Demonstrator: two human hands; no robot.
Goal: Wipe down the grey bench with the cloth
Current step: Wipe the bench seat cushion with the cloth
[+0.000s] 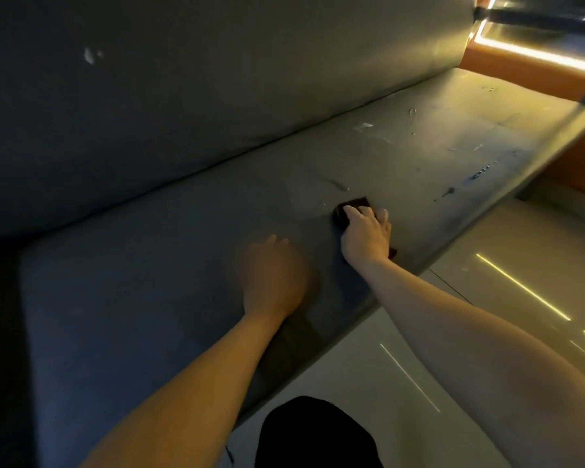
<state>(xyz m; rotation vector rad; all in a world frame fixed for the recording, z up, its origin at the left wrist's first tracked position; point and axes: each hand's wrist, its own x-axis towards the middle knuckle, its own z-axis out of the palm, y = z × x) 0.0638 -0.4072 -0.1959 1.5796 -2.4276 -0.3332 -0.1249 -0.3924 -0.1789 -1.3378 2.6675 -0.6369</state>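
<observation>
The right hand hides most of the cloth; the left hand is blurred.

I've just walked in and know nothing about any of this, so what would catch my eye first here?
The right hand pressing a dark cloth onto the middle of the grey bench seat stands out first. Beyond it, toward the far right end, pale scuff marks dot the seat. A bright light strip glows on an orange panel at top right.
</observation>
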